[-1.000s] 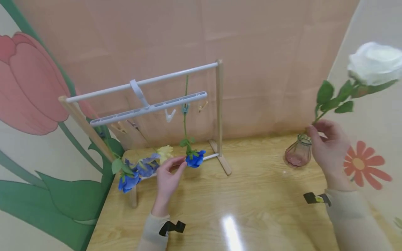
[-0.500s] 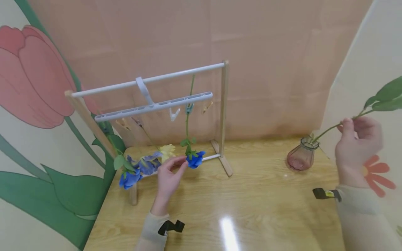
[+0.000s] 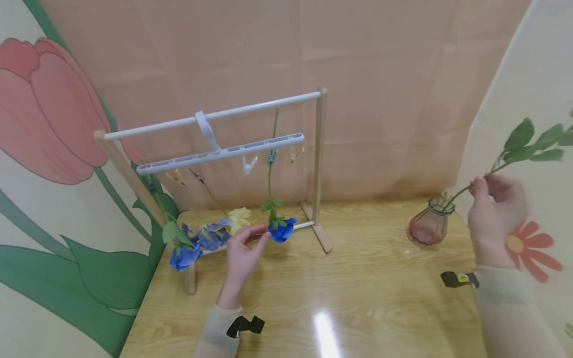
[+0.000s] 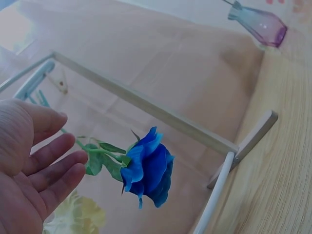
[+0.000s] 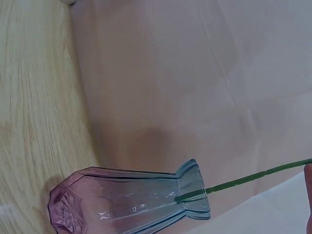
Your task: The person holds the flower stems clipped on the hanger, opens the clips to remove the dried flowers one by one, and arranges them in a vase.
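Note:
My left hand is beside a blue rose that hangs head down by its stem from a teal clip. In the left wrist view the fingers are loosely bent and apart, close to the stem, with the bloom beyond the fingertips. My right hand pinches a leafy green flower stem; its bloom is outside the head view. The lower end of this stem reaches just inside the neck of a pink-and-blue glass vase, which stands upright on the table.
A wood-legged rack with a white top bar carries a white clip hanger. Another blue rose, purple-blue petals and a yellow flower hang at its left. Pink cloth backs the table.
My right hand has moved right, away from the vase mouth, then slightly back left and down, with the stem slanting more. The white rose bloom has left view. My left hand stays beside the blue rose.

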The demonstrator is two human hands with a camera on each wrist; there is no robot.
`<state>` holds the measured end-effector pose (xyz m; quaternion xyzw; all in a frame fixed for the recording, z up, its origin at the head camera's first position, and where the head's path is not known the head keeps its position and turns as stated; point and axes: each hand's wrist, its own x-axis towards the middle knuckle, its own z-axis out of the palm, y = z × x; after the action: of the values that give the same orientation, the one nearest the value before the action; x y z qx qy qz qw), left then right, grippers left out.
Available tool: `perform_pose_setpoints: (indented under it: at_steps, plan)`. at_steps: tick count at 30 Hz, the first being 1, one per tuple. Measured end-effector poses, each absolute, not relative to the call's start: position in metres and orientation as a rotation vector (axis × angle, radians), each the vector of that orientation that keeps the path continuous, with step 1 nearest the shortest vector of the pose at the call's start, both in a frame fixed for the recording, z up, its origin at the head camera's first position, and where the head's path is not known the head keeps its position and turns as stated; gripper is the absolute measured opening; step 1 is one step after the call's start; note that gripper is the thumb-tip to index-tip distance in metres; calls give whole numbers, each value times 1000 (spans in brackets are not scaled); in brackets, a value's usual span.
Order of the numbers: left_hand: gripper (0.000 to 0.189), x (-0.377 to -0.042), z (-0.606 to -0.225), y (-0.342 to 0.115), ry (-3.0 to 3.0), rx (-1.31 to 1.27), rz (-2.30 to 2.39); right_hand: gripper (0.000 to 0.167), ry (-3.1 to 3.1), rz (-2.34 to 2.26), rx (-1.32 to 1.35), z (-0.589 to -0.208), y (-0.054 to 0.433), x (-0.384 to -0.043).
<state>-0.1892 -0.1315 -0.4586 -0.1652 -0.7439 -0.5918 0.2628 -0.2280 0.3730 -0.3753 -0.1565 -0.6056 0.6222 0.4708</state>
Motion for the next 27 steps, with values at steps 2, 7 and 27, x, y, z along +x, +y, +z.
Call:
perform_pose_setpoints:
  at_steps: [2,7,27]
  plan:
    - [17,-194,-466,-135,-2020,-448,-1627,18,-1498,1544,-383,-379,375,-231]
    - [16,-196,-469,-137,-2014,-458,-1655,21,-1646,1493,-430,-393,386,-240]
    - [19,-195,-464,-133,-2027,-411,-1617,9,-1858,1339,-557,-416,395,-246]
